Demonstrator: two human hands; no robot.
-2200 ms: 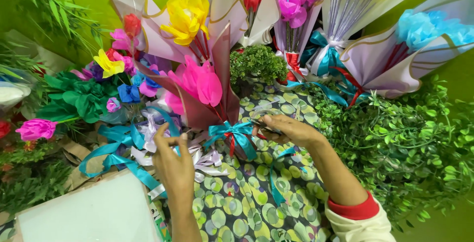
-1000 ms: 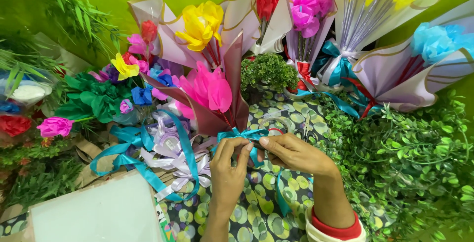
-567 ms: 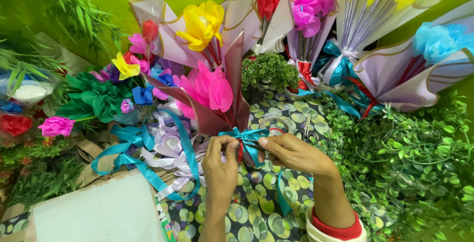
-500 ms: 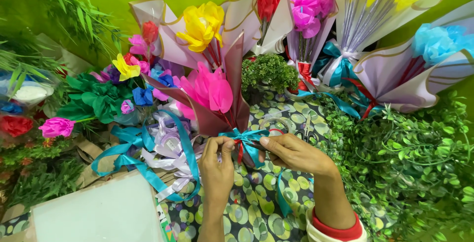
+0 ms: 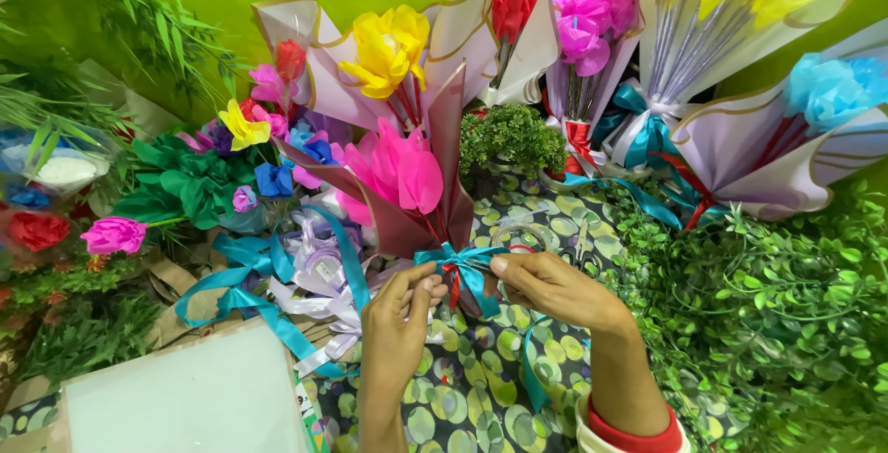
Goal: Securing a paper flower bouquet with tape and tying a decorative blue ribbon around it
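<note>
The teal ribbon (image 5: 467,263) at the centre looks like smooth, glossy satin. The wrap (image 5: 444,176) above it at 12 o'clock is matt maroon paper, and the pink flower (image 5: 402,166) inside is crinkled crepe paper. The table (image 5: 462,397) wears a printed cloth with a slight sheen. At 3 o'clock, the foliage (image 5: 768,324) looks like waxy plastic. At 8 o'clock lies a matt white sheet (image 5: 185,397).

teal ribbon bow (image 5: 462,263) | tied around maroon-wrapped pink paper-flower bouquet (image 5: 407,176) | lying on green-spotted cloth (image 5: 453,397)
</note>
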